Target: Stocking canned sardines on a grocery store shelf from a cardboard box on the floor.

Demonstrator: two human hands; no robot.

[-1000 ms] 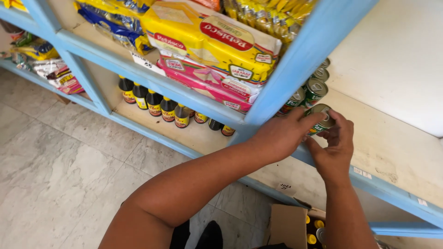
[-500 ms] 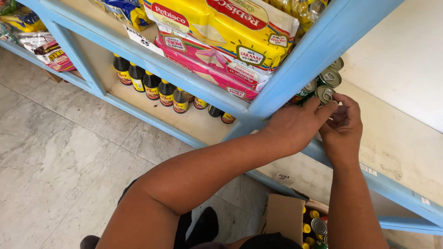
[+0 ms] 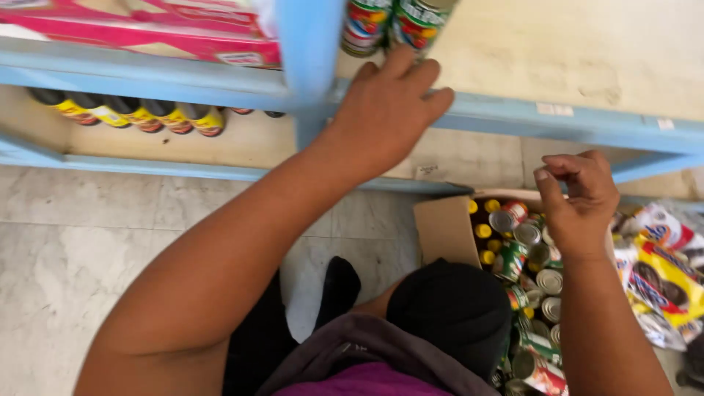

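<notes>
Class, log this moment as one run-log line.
left hand: on blue shelf edge by cans | right hand: empty, above cardboard box of cans

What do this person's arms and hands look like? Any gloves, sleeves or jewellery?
Both arms are bare all the way up, with no sleeves showing. The left hand and the right hand wear no gloves, and no rings, watch or bracelets can be seen. The fingernails look short and unpainted. Lower down, a purple top with a greyish collar shows at the chest.
</notes>
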